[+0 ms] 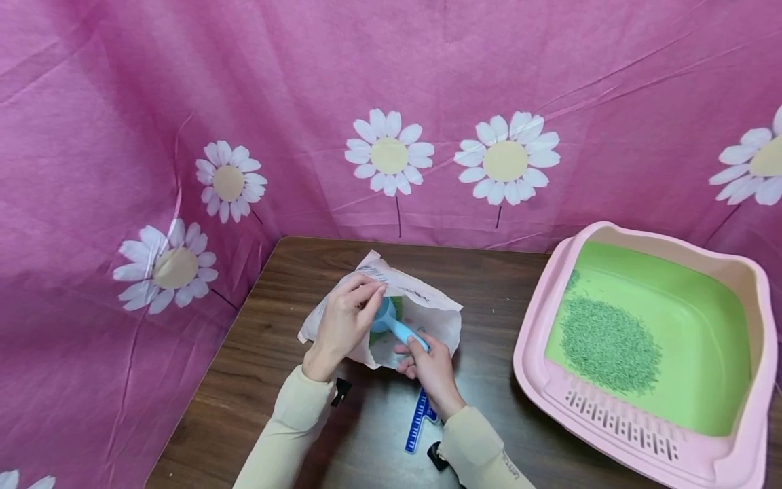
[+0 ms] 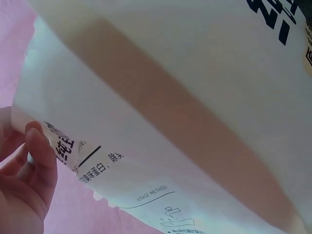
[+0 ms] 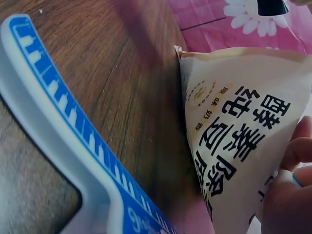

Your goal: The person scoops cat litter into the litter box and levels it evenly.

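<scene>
An opened white paper-like bag [image 1: 442, 326] printed with black writing lies on the table, its mouth facing me and green pellets [image 1: 399, 307] showing inside. My left hand [image 1: 343, 318] pinches the bag's upper edge between thumb and fingers; the left wrist view shows these fingertips [image 2: 36, 139] at the bag's edge. A light-blue scoop [image 1: 404, 333] has its bowl inside the bag, partly hidden by the left hand. Its handle is gripped by my right hand [image 1: 434, 370] at the bag's mouth. Below that hand lies a blue-and-white clip [image 1: 417, 424] with a piano-key pattern.
To the right stands a pink litter box [image 1: 531, 346] with a green inside, a heap of green pellets [image 1: 611, 346] and a slotted front ledge. All this is on a dark wood table [image 1: 489, 285]. Behind hangs a pink cloth [image 1: 293, 102] with daisies.
</scene>
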Tool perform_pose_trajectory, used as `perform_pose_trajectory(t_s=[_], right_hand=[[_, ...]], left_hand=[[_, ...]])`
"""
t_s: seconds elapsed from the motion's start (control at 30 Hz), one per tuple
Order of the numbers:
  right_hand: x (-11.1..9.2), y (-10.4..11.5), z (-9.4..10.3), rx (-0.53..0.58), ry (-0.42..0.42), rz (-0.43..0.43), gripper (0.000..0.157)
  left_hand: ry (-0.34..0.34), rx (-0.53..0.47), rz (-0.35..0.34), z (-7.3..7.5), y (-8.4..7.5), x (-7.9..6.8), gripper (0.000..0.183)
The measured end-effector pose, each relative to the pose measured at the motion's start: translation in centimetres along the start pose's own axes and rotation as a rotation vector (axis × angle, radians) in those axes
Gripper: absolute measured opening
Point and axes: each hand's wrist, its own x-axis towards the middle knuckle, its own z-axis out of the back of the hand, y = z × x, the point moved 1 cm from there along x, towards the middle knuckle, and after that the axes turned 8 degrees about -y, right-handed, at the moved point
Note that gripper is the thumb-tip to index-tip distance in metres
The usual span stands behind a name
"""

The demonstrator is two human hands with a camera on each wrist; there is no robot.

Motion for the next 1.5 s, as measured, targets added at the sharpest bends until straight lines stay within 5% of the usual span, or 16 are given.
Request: perform_pose_trajectory(t_s=[0.47,1.5], right_hand=[[0.0,-0.3,1.0,0.003,0.01,-0.046,0.049],[-1.4,-0.5,2.5,0.154,0.057,-0.124,0.043]], left_hand=[[-0.003,0.027,0.051,0.2,0.0,0.1,0.013],[-0.022,0.032,0.05,0.3,0.2,0.2,0.012]])
